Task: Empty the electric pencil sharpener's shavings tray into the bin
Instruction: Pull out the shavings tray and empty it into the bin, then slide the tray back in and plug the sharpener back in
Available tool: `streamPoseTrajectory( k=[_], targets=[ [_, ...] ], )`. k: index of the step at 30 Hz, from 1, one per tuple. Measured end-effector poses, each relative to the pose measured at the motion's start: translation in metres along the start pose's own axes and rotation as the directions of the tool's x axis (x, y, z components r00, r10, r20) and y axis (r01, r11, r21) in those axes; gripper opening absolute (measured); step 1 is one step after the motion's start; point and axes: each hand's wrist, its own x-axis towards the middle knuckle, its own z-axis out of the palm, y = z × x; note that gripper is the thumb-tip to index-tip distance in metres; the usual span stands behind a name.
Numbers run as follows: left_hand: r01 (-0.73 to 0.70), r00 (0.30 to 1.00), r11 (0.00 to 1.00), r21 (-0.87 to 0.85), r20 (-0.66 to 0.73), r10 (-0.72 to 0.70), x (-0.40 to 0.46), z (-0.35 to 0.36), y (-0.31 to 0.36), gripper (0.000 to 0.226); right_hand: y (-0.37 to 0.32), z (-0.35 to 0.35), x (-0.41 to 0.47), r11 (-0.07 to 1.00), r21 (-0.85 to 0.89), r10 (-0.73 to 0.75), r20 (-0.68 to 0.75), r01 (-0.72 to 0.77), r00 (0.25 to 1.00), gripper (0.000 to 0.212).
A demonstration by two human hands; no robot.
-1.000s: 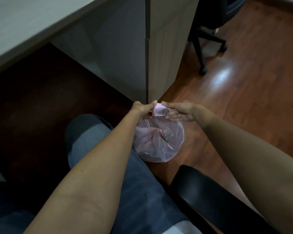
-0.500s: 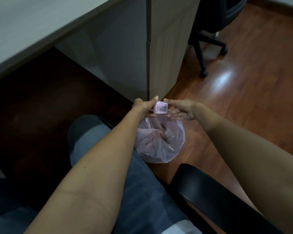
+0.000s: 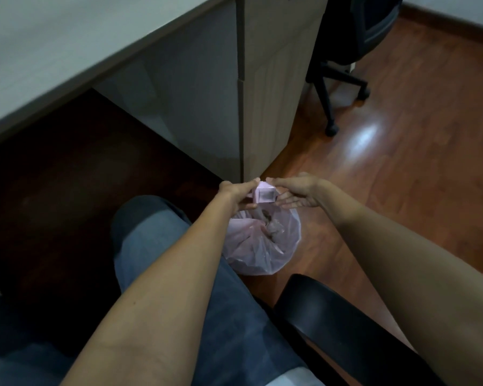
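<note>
A small pink shavings tray with a clear window is held over the far rim of the bin, which is lined with a pale pink plastic bag holding crumpled waste. My left hand grips the tray from its left side, thumb on top. My right hand is against the tray's right side with its fingers spread and pointing left; whether it grips or only steadies the tray is unclear. The sharpener body is out of view.
A grey desk top and its drawer pedestal stand just behind the bin. A black office chair base is at the back right on the wooden floor. My knee in jeans and a black armrest are near.
Both hands and the tray have stayed over the bin, with the tray turned slightly so its window faces me more. The view has shifted a little.
</note>
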Motion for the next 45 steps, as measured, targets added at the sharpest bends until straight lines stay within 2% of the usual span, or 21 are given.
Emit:
streamPoseTrajectory(
  k=[2,6,10,14,19,22,27,33,37,40,45],
  targets=[
    [0.010,1.000,1.000,0.005,-0.005,-0.010,0.000,-0.003,-0.006,0.047,0.004,0.006,-0.001,1.000,-0.013,0.007,0.011,-0.007,1.000,0.052],
    [-0.087,0.996,0.996,-0.021,-0.038,0.086,-0.001,-0.007,-0.008,0.025,0.004,0.011,-0.001,0.997,0.047,-0.064,0.018,0.063,0.998,0.047],
    [-0.235,0.971,0.971,-0.040,0.030,0.236,-0.002,-0.014,-0.002,0.023,-0.004,0.004,-0.006,0.981,0.114,-0.163,0.062,0.155,0.985,0.035],
    [-0.283,0.953,0.958,-0.049,0.102,0.286,-0.013,-0.026,0.006,0.047,-0.012,-0.002,-0.020,0.958,0.143,-0.261,0.059,0.250,0.964,0.044],
    [-0.385,0.895,0.923,-0.002,0.243,0.374,-0.037,-0.041,0.026,0.060,-0.031,-0.013,-0.048,0.921,0.095,-0.385,0.058,0.379,0.921,0.055],
    [-0.517,0.830,0.854,0.060,0.281,0.482,-0.051,-0.044,0.044,0.070,-0.048,-0.019,-0.065,0.881,0.076,-0.472,0.060,0.467,0.880,0.059],
    [-0.667,0.725,0.740,0.090,0.307,0.616,-0.084,-0.047,0.089,0.063,-0.087,-0.032,-0.104,0.791,0.052,-0.612,0.068,0.610,0.788,0.044],
    [-0.768,0.636,0.615,0.176,0.321,0.702,-0.132,-0.046,0.145,0.072,-0.134,-0.049,-0.144,0.689,0.095,-0.723,0.027,0.718,0.690,0.046],
    [-0.828,0.560,0.524,0.199,0.313,0.767,-0.165,-0.048,0.184,0.061,-0.166,-0.057,-0.168,0.607,0.140,-0.790,0.005,0.782,0.613,0.057],
    [-0.866,0.499,0.457,0.203,0.305,0.811,-0.185,-0.056,0.211,0.054,-0.194,-0.057,-0.185,0.555,0.172,-0.827,0.010,0.814,0.562,0.047],
    [-0.878,0.478,0.446,0.176,0.239,0.845,-0.213,-0.083,0.241,0.047,-0.243,-0.043,-0.210,0.496,0.154,-0.868,0.067,0.854,0.492,0.045]
  ],
)
